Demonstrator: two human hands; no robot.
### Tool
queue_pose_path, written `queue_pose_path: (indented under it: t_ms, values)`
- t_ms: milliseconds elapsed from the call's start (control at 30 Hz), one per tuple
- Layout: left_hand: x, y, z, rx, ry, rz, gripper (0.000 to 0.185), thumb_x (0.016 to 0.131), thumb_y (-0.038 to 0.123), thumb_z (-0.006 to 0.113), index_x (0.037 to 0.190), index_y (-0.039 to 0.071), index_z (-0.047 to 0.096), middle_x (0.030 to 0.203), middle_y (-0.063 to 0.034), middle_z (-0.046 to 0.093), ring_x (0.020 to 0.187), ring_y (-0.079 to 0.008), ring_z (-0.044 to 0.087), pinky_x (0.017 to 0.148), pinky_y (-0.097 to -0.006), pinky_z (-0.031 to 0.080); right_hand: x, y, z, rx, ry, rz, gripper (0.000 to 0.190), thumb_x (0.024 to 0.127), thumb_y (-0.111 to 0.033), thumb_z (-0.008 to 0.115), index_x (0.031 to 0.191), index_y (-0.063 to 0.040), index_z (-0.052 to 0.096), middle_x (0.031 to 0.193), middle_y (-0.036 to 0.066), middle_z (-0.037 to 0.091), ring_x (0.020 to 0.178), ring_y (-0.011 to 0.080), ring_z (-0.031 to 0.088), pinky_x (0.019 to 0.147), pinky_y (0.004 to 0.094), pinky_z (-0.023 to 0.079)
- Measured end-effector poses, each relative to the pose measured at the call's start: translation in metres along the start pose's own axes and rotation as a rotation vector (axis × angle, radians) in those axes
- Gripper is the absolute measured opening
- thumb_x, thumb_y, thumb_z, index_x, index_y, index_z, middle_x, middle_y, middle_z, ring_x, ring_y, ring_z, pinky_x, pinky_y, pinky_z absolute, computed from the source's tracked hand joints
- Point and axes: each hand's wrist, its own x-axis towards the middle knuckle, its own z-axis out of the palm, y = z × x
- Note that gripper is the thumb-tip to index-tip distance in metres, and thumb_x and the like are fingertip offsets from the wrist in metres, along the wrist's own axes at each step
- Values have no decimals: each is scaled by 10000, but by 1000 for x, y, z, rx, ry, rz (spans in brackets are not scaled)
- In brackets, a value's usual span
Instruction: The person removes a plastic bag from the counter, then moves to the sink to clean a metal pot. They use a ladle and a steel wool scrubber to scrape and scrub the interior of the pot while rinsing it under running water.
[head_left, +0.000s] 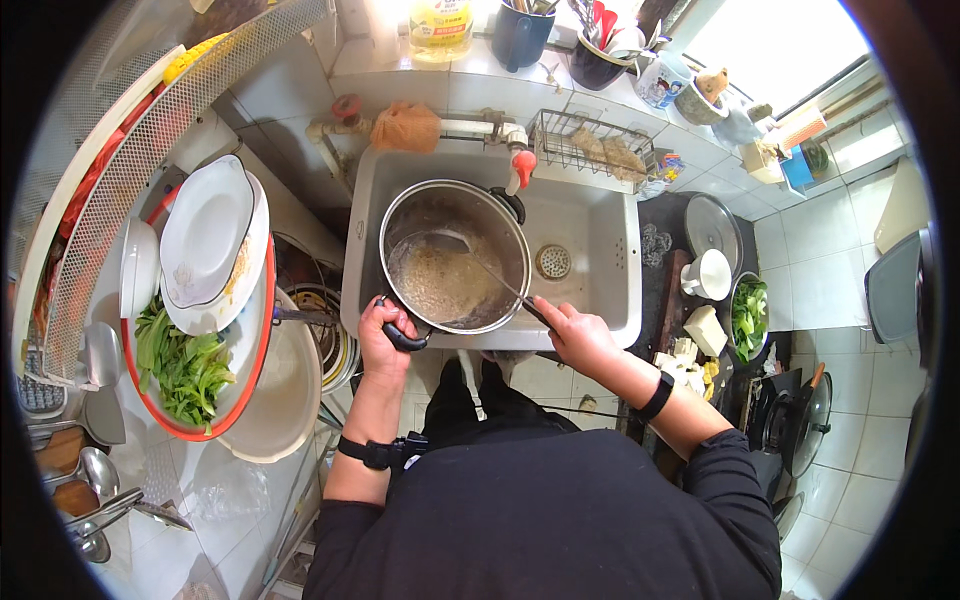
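A deep metal pot (455, 191) with black handles stands in the left part of a white sink (600, 225). Cloudy, brownish liquid (442, 281) with foam covers its bottom. My left hand (386, 334) grips the pot's near handle (405, 339). In my right hand (574, 334) is the black handle of a long metal utensil (499, 277), which slants over the near right rim. Its head dips into the liquid, so its full shape is hidden. Right of the pot, the sink's drain strainer (553, 262) is visible.
A red-tipped tap (523, 166) juts over the sink beside a wire rack (592, 146). To the left, leafy greens (184, 364) and white dishes (206, 232) fill a red-rimmed basin (251, 382). Tofu blocks (705, 330), a white cup (706, 274) and a bowl of greens (748, 319) sit at right.
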Motion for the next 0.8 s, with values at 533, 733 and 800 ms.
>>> queue_pose_path:
  t_ms: [533,733,800]
  values:
    - [20,-16,-2,77,12,-7,118,711,97,534,692,95,418,565,-43,434,457,-163,412,436,-293,399,-41,8,-28,47,-180,-90,550,792,-68,595,1325,-144,481,793,131,549,598,331,586,552,438,495]
    - [21,-21,-13,20,-43,-23,116,715,82,525,679,88,415,576,-53,439,469,-171,425,447,-288,424,-6,9,-14,104,14,-5,506,808,-45,541,1297,-171,515,813,136,561,629,352,594,565,459,499]
    - [22,-23,-17,14,-38,-43,114,728,103,528,691,95,420,577,-54,444,475,-179,425,455,-292,407,11,12,-5,88,67,49,529,804,-46,547,1316,-172,494,831,132,557,626,352,593,568,464,500]
